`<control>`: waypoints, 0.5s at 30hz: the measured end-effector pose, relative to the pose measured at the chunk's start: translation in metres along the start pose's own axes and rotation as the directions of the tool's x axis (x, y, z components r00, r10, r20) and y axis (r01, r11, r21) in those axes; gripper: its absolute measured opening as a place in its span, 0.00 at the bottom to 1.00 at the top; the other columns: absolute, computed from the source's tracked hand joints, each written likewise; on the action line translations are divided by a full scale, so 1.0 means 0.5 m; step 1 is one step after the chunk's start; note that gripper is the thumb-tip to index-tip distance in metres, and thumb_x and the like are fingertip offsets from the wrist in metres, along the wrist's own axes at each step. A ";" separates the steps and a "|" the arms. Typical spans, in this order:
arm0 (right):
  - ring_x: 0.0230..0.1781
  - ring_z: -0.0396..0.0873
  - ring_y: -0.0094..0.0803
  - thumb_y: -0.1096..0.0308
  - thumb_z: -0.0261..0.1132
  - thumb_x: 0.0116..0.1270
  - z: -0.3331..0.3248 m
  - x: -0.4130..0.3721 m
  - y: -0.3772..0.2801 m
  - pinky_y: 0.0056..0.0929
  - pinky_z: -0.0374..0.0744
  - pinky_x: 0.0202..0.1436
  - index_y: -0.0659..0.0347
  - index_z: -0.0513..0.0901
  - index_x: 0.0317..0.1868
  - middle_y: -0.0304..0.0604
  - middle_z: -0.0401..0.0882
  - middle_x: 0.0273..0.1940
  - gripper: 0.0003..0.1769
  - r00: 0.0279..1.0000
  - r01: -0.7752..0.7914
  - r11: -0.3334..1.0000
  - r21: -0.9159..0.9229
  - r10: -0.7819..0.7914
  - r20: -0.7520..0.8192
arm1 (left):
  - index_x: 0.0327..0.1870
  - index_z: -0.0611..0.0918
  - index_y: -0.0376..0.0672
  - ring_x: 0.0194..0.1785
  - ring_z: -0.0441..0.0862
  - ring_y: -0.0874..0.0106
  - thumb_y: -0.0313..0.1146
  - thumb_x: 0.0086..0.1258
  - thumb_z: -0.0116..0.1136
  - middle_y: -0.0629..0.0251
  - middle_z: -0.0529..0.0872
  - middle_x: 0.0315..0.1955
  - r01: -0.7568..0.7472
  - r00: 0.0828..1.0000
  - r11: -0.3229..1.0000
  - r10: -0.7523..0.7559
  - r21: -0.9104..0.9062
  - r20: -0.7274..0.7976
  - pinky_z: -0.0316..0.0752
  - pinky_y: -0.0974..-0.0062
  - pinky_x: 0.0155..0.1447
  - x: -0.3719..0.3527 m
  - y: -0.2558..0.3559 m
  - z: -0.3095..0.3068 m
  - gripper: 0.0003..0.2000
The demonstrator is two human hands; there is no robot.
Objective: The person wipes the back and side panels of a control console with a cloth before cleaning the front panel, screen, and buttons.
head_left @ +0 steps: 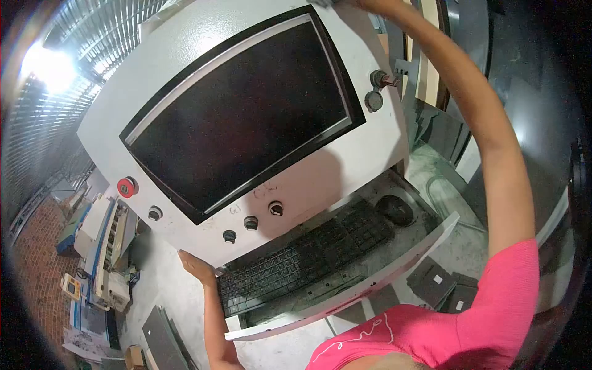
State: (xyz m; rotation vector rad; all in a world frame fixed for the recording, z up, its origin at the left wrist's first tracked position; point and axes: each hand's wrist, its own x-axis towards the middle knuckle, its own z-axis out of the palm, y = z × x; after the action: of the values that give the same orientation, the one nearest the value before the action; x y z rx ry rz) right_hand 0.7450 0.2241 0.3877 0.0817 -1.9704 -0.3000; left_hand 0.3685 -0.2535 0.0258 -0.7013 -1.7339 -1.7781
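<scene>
**Two hands on a white console, one low, one high**

At the far left a bright lamp (52,66) glares under a ribbed metal roof (92,37); below it pale machines and boxes (102,246) crowd a red brick floor (37,246). The left hand (196,266) lies against the lower left corner of the white console (345,166), just beside the keyboard tray (345,299); a red push-button (126,187) and a row of dark knobs (250,222) sit above it, along the frame of the dark screen (246,111). A grimy keyboard (302,259) and a black mouse (394,209) rest in the tray, under the console's overhang. At the screen's upper right are a key switch (379,79) and a round cap (374,100); the right forearm crosses just beside them, up to the console's top edge.

The left fingers curl out of sight, so its grip cannot be told; the right hand (350,3) is cut off by the top of the frame, and whether it is clenched or loose cannot be told either. The edges of the view are dark and warped.

The tray is dusty and grey; dark flat plates (435,280) lie on the stained concrete floor (444,179) to the right.
</scene>
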 end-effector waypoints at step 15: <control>0.31 0.76 0.41 0.72 0.61 0.59 -0.008 -0.067 -0.088 0.38 0.74 0.35 0.64 0.76 0.34 0.51 0.74 0.36 0.05 0.994 -0.017 0.928 -0.372 0.055 0.093 | 0.57 0.72 0.22 0.57 0.74 0.54 0.43 0.80 0.32 0.41 0.77 0.54 -0.124 0.991 0.975 0.131 0.186 -0.026 0.66 0.64 0.63 0.004 -0.034 -0.006 0.27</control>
State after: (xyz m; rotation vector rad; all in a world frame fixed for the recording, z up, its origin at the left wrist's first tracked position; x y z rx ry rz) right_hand 0.7585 0.1872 0.3485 -0.2184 -1.9793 -0.6594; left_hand 0.3552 -0.2564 0.0149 -0.6797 -1.7595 -1.5129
